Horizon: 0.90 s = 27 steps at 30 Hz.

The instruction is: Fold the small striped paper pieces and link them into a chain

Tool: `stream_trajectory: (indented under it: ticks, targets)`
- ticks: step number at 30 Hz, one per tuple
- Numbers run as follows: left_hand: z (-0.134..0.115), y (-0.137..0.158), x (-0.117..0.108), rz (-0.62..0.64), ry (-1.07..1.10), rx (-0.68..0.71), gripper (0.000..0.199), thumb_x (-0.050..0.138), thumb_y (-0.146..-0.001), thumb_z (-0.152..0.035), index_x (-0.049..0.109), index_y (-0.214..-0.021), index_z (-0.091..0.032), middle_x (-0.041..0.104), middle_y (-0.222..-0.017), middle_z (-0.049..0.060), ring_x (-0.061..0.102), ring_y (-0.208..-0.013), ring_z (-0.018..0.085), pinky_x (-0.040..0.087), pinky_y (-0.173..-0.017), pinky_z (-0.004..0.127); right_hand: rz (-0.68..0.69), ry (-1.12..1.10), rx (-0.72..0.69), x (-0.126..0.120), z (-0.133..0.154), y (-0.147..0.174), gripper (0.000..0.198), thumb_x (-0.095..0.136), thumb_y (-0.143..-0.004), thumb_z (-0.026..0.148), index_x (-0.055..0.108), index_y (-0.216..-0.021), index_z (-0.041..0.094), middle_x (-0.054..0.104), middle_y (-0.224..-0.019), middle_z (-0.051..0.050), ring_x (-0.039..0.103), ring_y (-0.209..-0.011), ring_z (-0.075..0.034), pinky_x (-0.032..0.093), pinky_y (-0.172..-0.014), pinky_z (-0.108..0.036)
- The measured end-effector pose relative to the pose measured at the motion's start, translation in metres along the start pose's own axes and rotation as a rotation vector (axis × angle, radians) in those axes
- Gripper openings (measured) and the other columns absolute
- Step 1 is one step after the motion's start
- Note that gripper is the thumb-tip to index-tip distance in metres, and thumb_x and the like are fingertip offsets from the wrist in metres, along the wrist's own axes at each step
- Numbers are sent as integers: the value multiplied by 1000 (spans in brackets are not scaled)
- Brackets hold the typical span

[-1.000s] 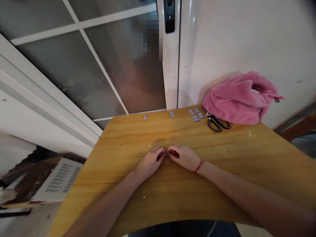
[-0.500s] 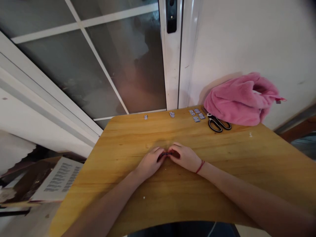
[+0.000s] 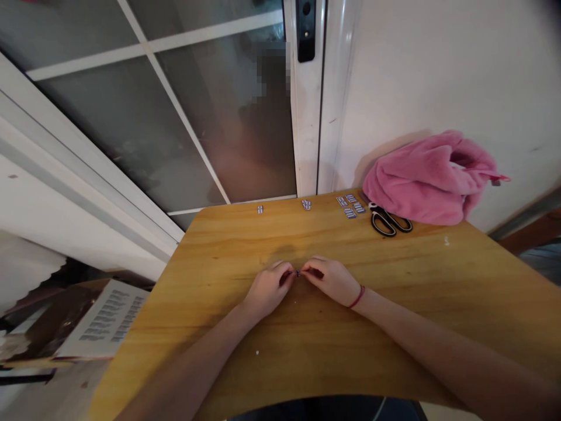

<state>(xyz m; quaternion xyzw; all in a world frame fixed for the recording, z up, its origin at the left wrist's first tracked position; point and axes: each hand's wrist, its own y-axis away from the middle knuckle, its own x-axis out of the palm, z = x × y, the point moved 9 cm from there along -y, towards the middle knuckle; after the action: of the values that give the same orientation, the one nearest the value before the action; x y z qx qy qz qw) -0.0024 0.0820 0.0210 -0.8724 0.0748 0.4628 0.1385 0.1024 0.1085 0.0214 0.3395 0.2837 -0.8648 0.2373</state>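
Note:
Over the middle of the wooden table [image 3: 210, 345], my left hand [image 3: 272, 286] and my right hand [image 3: 332, 280] meet with their fingertips close together. Between them is a tiny dark blue piece [image 3: 298, 273], too small to name. Thumb and fingers of each hand are pinched on it, one from either side. A red string bracelet [image 3: 358, 296] circles my right wrist. Small blue-and-white pieces lie along the far edge: a single one [image 3: 260, 209], a little pile [image 3: 306, 205] and a group [image 3: 350, 206] farther right.
Black-handled scissors [image 3: 390, 222] lie partly under a pink plush cloth bag [image 3: 425, 178] at the back right. A frosted glass door [image 3: 228, 117] and a white wall [image 3: 429, 70] border the far edge. An open cardboard box [image 3: 99, 321] stands at the left, below table height.
My fingertips have drawn slightly apart, and the small piece between them now looks shorter and bluer. My right hand has shifted a little to the right. The table items lie as before.

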Motion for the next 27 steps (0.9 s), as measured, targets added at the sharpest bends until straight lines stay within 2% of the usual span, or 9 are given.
stream_trajectory:
  ticks: [4,7,9,11,14,17,20,27]
  targets:
    - [4,-1,1,6,4,-34,16,41,-87,-29,50,-77,-20,51,-73,-1,45,-65,12,35,-60,24,-49,37,-84,0,5,2,11,49,-84,20,59,-80,17,60,-79,-3,53,-73,-12,39,-66,-23]
    - [12,-2,-2,-10,42,-57,17,39,-88,-30,49,-77,-20,52,-73,-1,46,-67,12,36,-63,24,-120,8,-24,-8,-7,-2,11,49,-83,19,59,-78,16,61,-75,-3,54,-68,-12,40,-63,-22]
    - [19,-3,-7,-46,73,-61,18,39,-88,-29,48,-76,-19,51,-74,-1,47,-70,12,37,-66,24,-224,-19,90,-27,-28,-6,11,50,-81,22,59,-78,16,62,-72,-3,54,-63,-12,40,-60,-23]
    - [23,-3,-11,-60,97,-57,18,39,-88,-29,48,-76,-19,51,-74,-1,48,-71,12,37,-67,24,-366,-29,246,-56,-58,-6,15,52,-80,26,60,-77,15,63,-70,-4,56,-62,-13,41,-60,-24]
    - [24,-4,-11,-24,88,-46,18,40,-87,-30,50,-75,-20,53,-73,-1,48,-71,12,37,-67,23,-540,52,464,-102,-104,2,15,54,-76,27,61,-75,14,64,-72,-6,57,-64,-16,41,-62,-26]
    - [20,-4,-8,23,37,-24,16,41,-86,-28,52,-76,-20,54,-74,-1,49,-69,12,37,-65,23,-651,192,542,-137,-130,12,13,54,-74,21,59,-82,13,62,-74,-7,56,-66,-16,39,-64,-26]
    - [16,-5,-5,50,16,-10,14,41,-85,-26,51,-77,-21,53,-72,-2,48,-67,12,36,-62,23,-648,343,549,-148,-141,15,20,49,-73,19,57,-90,14,60,-71,-6,54,-64,-18,36,-62,-28]
    - [10,-2,-3,57,-93,44,8,41,-83,-22,48,-81,-22,55,-76,-1,49,-70,13,37,-66,25,-505,469,649,-131,-153,13,21,45,-73,19,56,-90,16,62,-74,-5,53,-70,-20,25,-73,-36]
